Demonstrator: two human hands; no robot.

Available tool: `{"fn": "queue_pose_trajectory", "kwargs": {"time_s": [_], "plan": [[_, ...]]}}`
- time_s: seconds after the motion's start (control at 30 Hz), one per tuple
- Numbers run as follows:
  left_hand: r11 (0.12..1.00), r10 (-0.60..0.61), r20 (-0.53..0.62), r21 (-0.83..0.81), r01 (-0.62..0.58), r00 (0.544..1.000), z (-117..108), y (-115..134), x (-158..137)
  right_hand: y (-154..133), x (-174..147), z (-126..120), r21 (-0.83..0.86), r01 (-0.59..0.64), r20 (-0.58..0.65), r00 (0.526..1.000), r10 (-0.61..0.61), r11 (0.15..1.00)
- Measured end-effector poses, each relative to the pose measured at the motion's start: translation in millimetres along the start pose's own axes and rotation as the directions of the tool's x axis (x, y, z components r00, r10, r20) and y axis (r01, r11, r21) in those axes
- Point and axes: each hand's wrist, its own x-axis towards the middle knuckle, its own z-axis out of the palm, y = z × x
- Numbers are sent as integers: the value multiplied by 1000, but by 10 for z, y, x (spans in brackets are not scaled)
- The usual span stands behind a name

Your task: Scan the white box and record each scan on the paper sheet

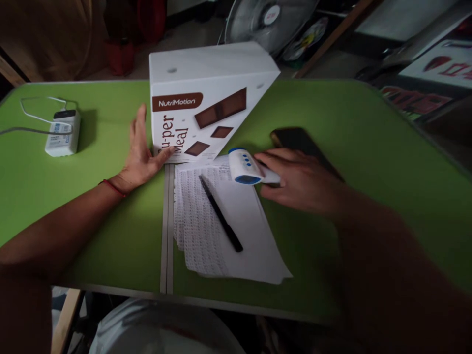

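Note:
A white NutriMotion box [206,105] stands on the green table [121,246], brown chocolate-like shapes printed on its front. Against its left side is my left hand [142,152], fingers stretched upward and the thumb lying over the lower front corner. My right hand [300,179] grips the handle of a white and blue infrared thermometer [245,166], its small display and blue buttons facing me. Beneath the thermometer lie stacked papers [254,236] with dense writing on the left part. A black pen [223,216] rests slantwise on them. Partly under my right hand is a dark phone [295,137].
At the left of the table sits a white power adapter [63,132] with cables attached. A metal seam [167,236] runs down the tabletop. Behind the table stands a fan [271,22]. Below the front edge is a rounded whitish object [162,329].

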Motion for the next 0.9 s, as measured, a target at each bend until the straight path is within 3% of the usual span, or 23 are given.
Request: {"fn": "queue_pose_trajectory", "kwargs": {"time_s": [0.07, 0.13, 0.17, 0.23, 0.3, 0.37, 0.47, 0.57, 0.7, 0.8, 0.9], "plan": [[987, 102, -194, 140, -75, 976, -18, 153, 25, -226, -4, -41, 4, 28, -106, 994, -27, 1000], [941, 309, -296, 235, -245, 904, -1, 322, 38, -505, -14, -49, 76, 66, -230, 972, -47, 995], [915, 379, -260, 247, -318, 888, 14, 403, 33, -644, -23, -38, 139, 55, -235, 972, -21, 989], [879, 457, -41, 170, -444, 889, 42, 542, -2, -879, -42, 7, 235, 8, -161, 987, 31, 972], [910, 384, 190, 86, -405, 903, 48, 638, -53, -1026, -55, 57, 268, -57, -28, 997, 67, 962], [958, 230, 380, 72, -277, 896, 31, 687, -89, -1084, -53, 85, 291, -105, 73, 993, 88, 951], [987, 15, 553, 127, -102, 833, 0, 696, -89, -1069, -31, 65, 345, -138, 68, 990, 122, 928], [987, -63, 610, 155, -42, 790, -2, 687, -65, -1033, -13, 16, 449, -132, -47, 984, 171, 884], [987, -56, 600, 151, -45, 798, 29, 676, -81, -1044, -13, 58, 665, -87, -123, 967, 223, 742], [987, -31, 608, 146, -73, 793, 45, 660, -105, -1078, -22, 157, 789, -34, -130, 967, 221, 613], [982, -32, 630, 166, -94, 776, 46, 648, -105, -1080, -34, 236, 808, -111, -51, 965, 255, 579]]}}
